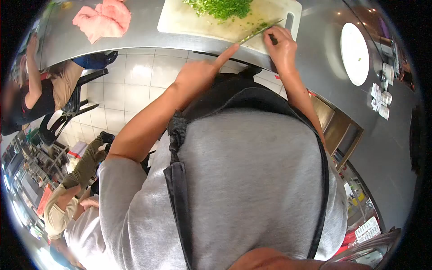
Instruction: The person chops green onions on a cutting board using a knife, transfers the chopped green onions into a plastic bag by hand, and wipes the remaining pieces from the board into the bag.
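Observation:
A knife (256, 34) lies slanted over the front of a white cutting board (180, 20), its tip toward the board's handle slot. My left hand (198, 72) is closed at the near end of the knife, index finger stretched along the blade; the handle is hidden. Close to the blade's far part, my right hand (282, 45) has its fingers curled together, and what is between them cannot be made out. Chopped green herbs (220, 6) are heaped at the top of the board, with small bits scattered near the blade.
A pink cloth (103, 20) lies on the metal counter (139, 38) at the left. To the right are a white oval plate (354, 54) and small stacked white items (381, 101). A seated person (45, 90) and other people are at the left, beside a black chair (67, 114).

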`<state>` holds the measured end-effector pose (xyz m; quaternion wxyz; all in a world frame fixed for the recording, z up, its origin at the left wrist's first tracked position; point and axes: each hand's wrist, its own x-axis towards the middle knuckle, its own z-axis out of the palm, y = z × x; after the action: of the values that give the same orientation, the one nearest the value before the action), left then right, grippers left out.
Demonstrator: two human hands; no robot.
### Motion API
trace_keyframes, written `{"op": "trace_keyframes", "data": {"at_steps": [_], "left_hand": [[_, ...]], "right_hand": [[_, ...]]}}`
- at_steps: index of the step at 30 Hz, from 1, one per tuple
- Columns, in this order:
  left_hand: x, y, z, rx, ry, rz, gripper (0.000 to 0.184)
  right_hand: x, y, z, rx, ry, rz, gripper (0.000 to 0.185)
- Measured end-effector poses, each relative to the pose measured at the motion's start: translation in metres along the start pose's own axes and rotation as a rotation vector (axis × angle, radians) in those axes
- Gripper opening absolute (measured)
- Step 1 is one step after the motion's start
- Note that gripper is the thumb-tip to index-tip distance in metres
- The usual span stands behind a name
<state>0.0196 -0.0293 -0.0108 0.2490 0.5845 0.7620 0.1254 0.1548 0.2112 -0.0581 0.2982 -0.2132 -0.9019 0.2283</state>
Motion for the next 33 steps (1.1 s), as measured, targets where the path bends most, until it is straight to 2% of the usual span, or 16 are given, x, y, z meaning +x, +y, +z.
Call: {"op": "trace_keyframes", "data": {"at_steps": [3, 9, 18, 21, 24, 27, 33], "left_hand": [[0.005, 0.000, 0.000, 0.030, 0.076, 0.037, 0.098], [-0.005, -0.003, 0.000, -0.008, -0.003, 0.029, 0.095], [0.008, -0.011, -0.010, -0.134, 0.157, 0.003, 0.085], [0.002, -0.014, -0.025, -0.043, 0.087, -0.109, 0.084], [-0.002, -0.009, -0.031, 0.036, 0.087, -0.076, 0.091], [-0.005, -0.004, -0.023, 0.007, 0.086, -0.073, 0.085], [-0.005, -0.002, -0.027, 0.038, 0.048, -0.057, 0.092]], "right_hand": [[0.002, 0.000, -0.001, 0.001, 0.013, -0.006, 0.006], [0.000, 0.004, 0.002, 0.004, 0.017, 0.038, 0.005], [0.001, 0.001, -0.002, -0.012, -0.002, 0.013, 0.008], [0.003, 0.000, 0.001, -0.006, -0.009, 0.010, 0.010], [0.004, 0.003, 0.007, 0.006, -0.007, 0.013, 0.012], [0.004, 0.001, 0.009, 0.034, 0.005, 0.061, 0.012], [0.008, -0.008, -0.005, 0.007, 0.005, 0.061, 0.012]]}}
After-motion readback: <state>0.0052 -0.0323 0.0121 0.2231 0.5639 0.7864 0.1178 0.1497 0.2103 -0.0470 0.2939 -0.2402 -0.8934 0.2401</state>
